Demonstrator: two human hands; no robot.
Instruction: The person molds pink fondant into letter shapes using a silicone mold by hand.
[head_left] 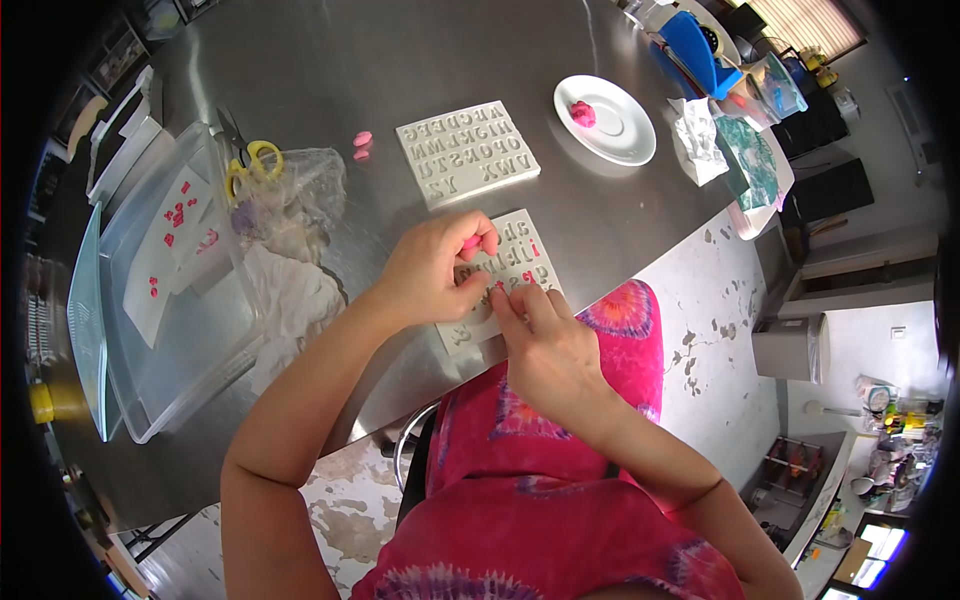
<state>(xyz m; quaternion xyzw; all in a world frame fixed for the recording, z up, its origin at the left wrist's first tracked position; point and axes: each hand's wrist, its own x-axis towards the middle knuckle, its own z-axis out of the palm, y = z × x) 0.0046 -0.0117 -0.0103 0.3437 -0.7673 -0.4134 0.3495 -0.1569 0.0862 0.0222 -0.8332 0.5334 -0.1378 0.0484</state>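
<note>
A pale letter mould (460, 335) lies near the table's front edge, with pink paste filling a few of its lowercase letters. Over its left part is my left hand (430, 268), its fingers curled round a small pink piece of paste (472, 243). My right hand (550, 345) rests on the mould's lower part, fingertips pressed together at a bit of pink paste in a letter. Just behind lies a second mould (468, 152) with capital letters, none of them pink. Two small pink pieces (362, 139) sit on the metal table to its left.
A white saucer (632, 130) holds a pink lump at the back right, beside crumpled tissue (697, 140). On the left are yellow-handled scissors (262, 160), a plastic bag (310, 190), a white cloth (290, 310) and a clear tray (200, 372) holding paper with pink letters.
</note>
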